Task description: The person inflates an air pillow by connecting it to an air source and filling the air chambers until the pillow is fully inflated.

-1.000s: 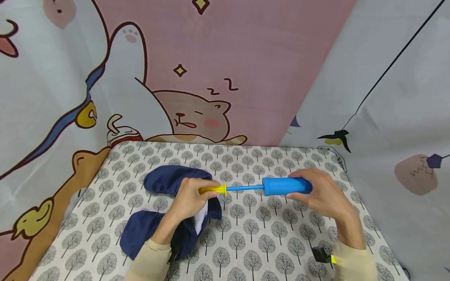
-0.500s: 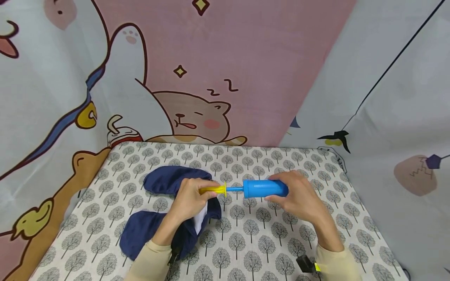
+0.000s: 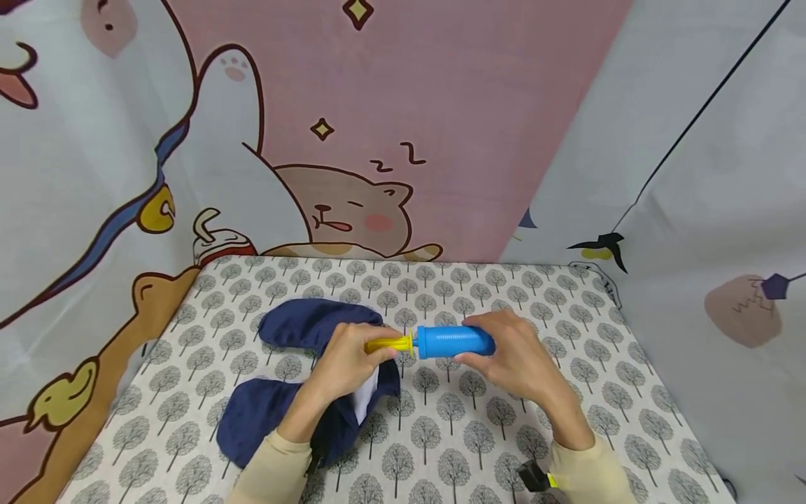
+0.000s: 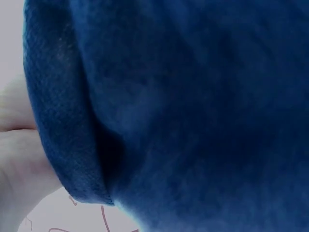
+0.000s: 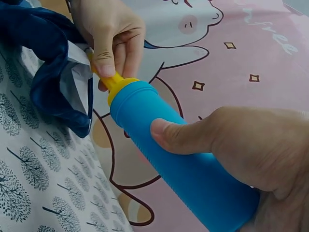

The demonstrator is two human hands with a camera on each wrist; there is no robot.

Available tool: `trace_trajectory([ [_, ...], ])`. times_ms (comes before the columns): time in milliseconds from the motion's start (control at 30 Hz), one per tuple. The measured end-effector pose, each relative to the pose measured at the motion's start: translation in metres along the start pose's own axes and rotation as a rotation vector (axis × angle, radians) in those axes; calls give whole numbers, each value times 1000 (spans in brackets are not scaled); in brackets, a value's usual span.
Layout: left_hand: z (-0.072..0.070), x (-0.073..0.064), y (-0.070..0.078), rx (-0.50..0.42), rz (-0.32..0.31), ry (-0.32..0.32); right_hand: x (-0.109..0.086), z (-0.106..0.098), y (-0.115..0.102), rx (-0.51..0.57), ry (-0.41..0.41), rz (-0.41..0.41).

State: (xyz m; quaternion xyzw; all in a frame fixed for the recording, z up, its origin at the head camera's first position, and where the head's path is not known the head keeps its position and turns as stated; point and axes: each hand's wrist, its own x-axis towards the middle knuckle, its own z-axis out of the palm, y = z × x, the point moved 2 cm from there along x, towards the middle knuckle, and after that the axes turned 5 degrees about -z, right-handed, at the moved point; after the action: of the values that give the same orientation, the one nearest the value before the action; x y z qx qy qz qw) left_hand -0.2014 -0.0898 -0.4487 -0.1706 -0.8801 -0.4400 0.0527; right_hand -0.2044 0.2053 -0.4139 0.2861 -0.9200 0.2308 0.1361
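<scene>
A hand air pump with a blue barrel (image 3: 455, 341) and a yellow end piece (image 3: 392, 344) is held level between both hands. My left hand (image 3: 348, 360) pinches the yellow end between thumb and fingers. Around the barrel, my right hand (image 3: 513, 353) curls its thumb and fingers. Little of the blue rod shows between the two parts. Under the left hand lies a navy U-shaped cushion (image 3: 258, 413), apparently a neck pillow, its white lining (image 5: 75, 79) showing beside the yellow tip. Whether the tip enters the cushion is hidden. Navy fabric (image 4: 193, 116) fills most of the left wrist view.
A cloth (image 3: 453, 448) printed with grey trees covers the table. Cartoon-printed curtains (image 3: 466, 126) stand behind it and at both sides. A small black wrist camera (image 3: 534, 476) sits by the right sleeve.
My right hand has moved left with the blue barrel, sliding it over the rod toward the yellow end. My left hand has stayed almost in place, still pinching.
</scene>
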Motion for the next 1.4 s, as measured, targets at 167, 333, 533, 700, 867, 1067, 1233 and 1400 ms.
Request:
trace_trajectory([
  [167, 2, 0, -2, -11, 4, -2, -2, -5, 5, -1, -21, 17],
  [333, -3, 2, -5, -31, 24, -17, -8, -26, 21, -17, -21, 50],
  [533, -7, 3, -5, -38, 38, -32, -21, -53, 45, -35, 8, 28],
  [700, -8, 3, -8, -35, 30, -27, -34, -71, 63, -47, 17, 43],
  [867, -8, 3, -9, -31, 25, -27, -41, -84, 74, -63, 23, 85],
  [1067, -7, 2, -7, 58, 94, -1, -33, -76, 66, -44, 13, 54],
  [1233, -10, 1, -6, 66, 96, 70, -22, -60, 49, -25, 22, 11],
  [1400, -12, 1, -4, 38, 77, 97, -14, -46, 34, -31, 33, -9],
])
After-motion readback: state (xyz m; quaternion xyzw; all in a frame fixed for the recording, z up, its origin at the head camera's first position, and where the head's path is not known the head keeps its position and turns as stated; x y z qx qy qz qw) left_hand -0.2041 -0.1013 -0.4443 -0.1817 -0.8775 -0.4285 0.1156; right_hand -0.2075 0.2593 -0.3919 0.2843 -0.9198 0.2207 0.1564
